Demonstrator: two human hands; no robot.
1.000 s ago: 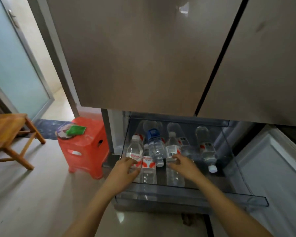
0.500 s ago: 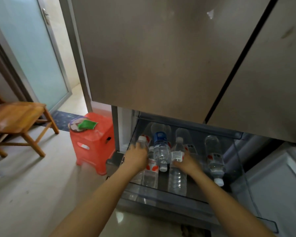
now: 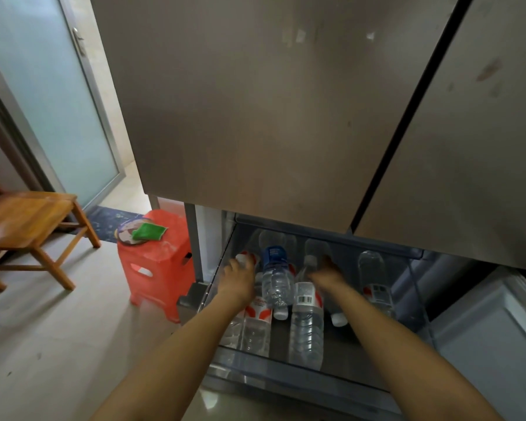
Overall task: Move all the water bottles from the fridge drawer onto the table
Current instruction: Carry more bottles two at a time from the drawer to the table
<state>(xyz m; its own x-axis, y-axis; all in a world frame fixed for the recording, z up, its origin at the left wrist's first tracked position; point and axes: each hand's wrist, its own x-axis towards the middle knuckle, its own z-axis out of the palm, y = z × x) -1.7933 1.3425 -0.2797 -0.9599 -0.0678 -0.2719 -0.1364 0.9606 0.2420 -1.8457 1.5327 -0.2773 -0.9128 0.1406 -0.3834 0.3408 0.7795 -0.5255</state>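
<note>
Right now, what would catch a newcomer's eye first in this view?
The left hand and right hand reach into the open fridge drawer at lower centre, among clear water bottles lying down. A blue-labelled bottle lies between them. Left of the fridge stands a bright red stool with a green cloth on top.

1. A pale tiled floor (image 3: 43, 344) is spreading across the left side.
2. A frosted glass door (image 3: 52, 101) is standing at upper left, with a dark mat (image 3: 110, 218) lying near its foot.
3. A wooden stool (image 3: 22, 220) is standing at the left edge.
4. A red plastic stool (image 3: 161, 268) is carrying a green cloth (image 3: 148, 231).
5. Closed brushed-metal fridge doors (image 3: 271, 101) are filling the top.
</note>
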